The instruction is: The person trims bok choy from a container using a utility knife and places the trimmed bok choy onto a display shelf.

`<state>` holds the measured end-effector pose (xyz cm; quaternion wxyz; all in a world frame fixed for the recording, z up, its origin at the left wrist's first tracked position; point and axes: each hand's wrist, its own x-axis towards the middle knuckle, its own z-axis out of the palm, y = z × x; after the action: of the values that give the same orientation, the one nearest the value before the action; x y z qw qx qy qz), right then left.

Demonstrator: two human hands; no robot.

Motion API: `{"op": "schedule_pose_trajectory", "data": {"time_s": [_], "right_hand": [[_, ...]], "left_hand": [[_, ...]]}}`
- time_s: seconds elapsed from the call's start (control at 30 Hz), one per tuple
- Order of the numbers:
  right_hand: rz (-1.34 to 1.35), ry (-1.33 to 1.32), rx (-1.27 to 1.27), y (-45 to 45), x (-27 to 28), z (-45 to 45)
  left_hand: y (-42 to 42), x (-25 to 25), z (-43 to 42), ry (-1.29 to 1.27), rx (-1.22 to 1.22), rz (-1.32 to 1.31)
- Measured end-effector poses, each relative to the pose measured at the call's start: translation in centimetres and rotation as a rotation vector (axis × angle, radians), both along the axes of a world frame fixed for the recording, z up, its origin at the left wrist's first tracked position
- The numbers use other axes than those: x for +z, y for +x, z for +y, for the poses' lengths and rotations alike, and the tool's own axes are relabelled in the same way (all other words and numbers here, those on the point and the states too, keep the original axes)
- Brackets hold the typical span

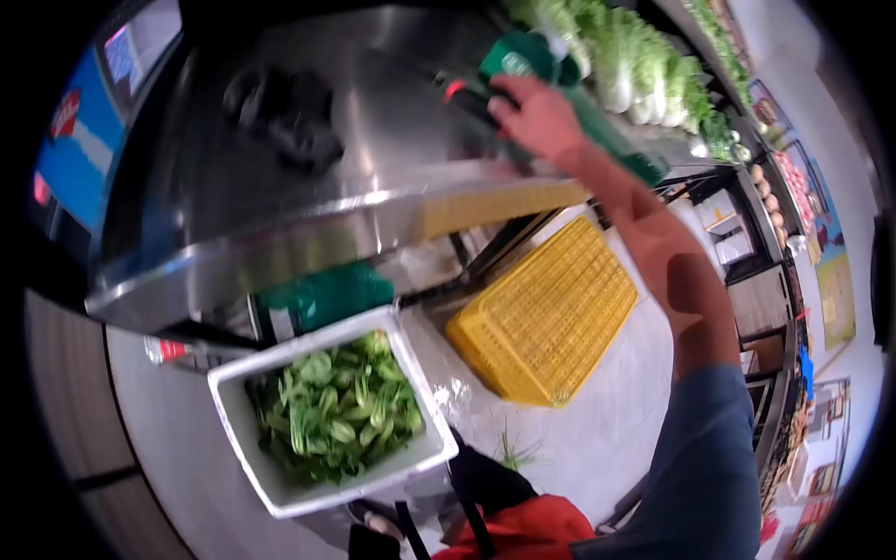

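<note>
My right hand [541, 121] reaches over the steel table at the top, its fingers closed around the black handle of a knife [471, 101] with a red band. The blade side points left and is blurred against the shiny steel. Just beyond the fingers lies a bunched green plastic bag or wrap [516, 56]. Farther left on the tabletop rests a crumpled dark bundle [285, 117], perhaps gloves or cloth. My left hand is out of view.
Below the steel table [392, 121] stands a white foam box [229, 411] full of leafy greens [341, 406]. A yellow plastic crate [551, 317] lies on the floor to its right. Cabbages [635, 65] line the upper right, with produce shelves beyond. Green scraps [513, 451] lie on the floor.
</note>
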<state>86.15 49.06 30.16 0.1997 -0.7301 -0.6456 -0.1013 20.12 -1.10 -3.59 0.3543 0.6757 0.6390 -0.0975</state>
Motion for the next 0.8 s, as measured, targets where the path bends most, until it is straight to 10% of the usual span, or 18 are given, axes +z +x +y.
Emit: {"op": "schedule_pose_trajectory", "data": {"time_s": [0.1, 0.13, 0.43, 0.6, 0.7, 0.8], "right_hand": [[-0.515, -0.39, 0.138, 6.7, -4.1, 7.2], [0.029, -0.468, -0.085, 0.2, -1.8, 5.2], [0.42, 0.022, 0.006, 0.6, -5.7, -1.3], [1.144, 0.103, 0.1, -7.5, -14.5, -17.1], [1.786, -0.257, 0.107, -15.8, -24.8, -23.7], [1.734, -0.484, -0.047, -25.3, -34.1, -26.4]], "left_hand": [[-1.4, 0.3, -3.7, -0.006, 0.014, 0.058], [-2.2, 0.5, -5.1, 0.005, 0.005, 0.074], [1.6, 3.8, -0.9, -0.136, 0.026, 0.031], [6.1, 2.7, -1.3, -0.556, 0.096, -0.265], [7.1, -3.6, 4.5, -0.225, 0.064, -0.448], [6.1, -9.8, 15.0, 0.286, 0.093, -0.341]]}}
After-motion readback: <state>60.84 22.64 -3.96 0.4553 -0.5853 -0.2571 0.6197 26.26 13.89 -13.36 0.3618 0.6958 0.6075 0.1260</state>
